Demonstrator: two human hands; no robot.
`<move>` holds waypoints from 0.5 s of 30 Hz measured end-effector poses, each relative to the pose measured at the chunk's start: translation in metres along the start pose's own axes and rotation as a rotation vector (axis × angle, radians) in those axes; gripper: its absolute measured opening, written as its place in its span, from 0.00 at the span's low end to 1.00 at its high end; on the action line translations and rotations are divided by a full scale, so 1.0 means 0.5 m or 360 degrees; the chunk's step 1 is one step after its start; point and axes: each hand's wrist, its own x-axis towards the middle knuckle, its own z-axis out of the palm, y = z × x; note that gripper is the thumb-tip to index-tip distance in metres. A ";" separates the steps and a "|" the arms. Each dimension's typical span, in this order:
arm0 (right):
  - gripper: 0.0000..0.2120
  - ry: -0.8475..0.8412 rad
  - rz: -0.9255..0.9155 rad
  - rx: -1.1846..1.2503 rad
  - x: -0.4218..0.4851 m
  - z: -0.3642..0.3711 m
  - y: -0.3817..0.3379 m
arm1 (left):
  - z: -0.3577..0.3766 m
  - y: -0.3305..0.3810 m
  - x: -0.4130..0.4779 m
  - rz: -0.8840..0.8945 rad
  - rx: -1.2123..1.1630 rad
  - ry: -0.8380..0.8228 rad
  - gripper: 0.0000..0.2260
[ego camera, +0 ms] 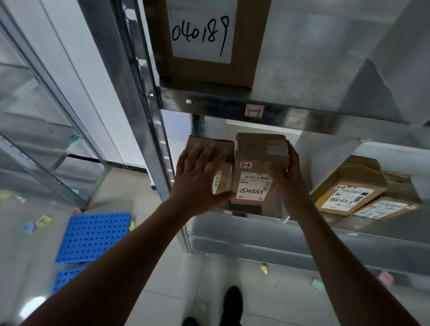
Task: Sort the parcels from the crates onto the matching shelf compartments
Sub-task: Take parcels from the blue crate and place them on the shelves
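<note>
A brown cardboard parcel (258,166) with a "2-1" tag and a white label stands on the second shelf (356,234) of the metal rack, at its left end. My right hand (288,173) grips its right side, fingers curled round the edge. My left hand (200,177) lies with spread, straight fingers over a flatter brown parcel (205,143) just to the left, thumb touching the front bottom corner of the "2-1" parcel. On the shelf above, marked "1-1" (254,111), stands a large box (207,32) with "040189" written on it.
Two flat brown parcels (352,187) tagged "2-2" lie stacked to the right on the same shelf. Blue perforated plastic panels (94,236) lie on the floor at left, with scattered coloured paper tags (43,221). A second rack stands at far left. My shoes (232,301) are below.
</note>
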 end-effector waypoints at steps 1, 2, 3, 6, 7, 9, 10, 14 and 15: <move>0.40 0.0034 0.0039 -0.0009 0.001 0.003 -0.002 | 0.000 0.000 -0.001 0.0001 -0.0003 0.0003 0.46; 0.39 0.0063 0.0072 -0.0028 0.001 0.008 -0.002 | 0.000 -0.001 -0.001 0.0002 -0.0004 0.0003 0.47; 0.36 0.0086 0.0092 -0.0058 0.000 0.013 0.000 | -0.001 -0.002 -0.001 0.0005 -0.0005 -0.0002 0.47; 0.29 0.0153 0.0093 -0.0084 -0.007 0.028 0.012 | -0.005 -0.010 0.003 0.0017 -0.0001 -0.0031 0.48; 0.30 0.0175 0.0078 -0.0083 -0.009 0.033 0.015 | -0.006 -0.013 0.004 0.0017 0.0005 -0.0045 0.48; 0.31 0.0231 0.0013 -0.0137 -0.016 0.041 0.014 | -0.007 -0.017 0.006 0.0024 0.0011 -0.0069 0.48; 0.29 0.0265 -0.0024 -0.0171 -0.020 0.045 0.011 | -0.006 -0.019 0.007 0.0029 0.0021 -0.0074 0.48; 0.33 0.0329 -0.0104 -0.0293 -0.026 0.056 -0.001 | -0.006 -0.022 0.012 0.0060 0.0064 -0.0098 0.48; 0.35 0.0315 -0.0094 -0.0318 -0.027 0.059 -0.005 | -0.007 -0.022 0.011 0.0063 0.0069 -0.0100 0.48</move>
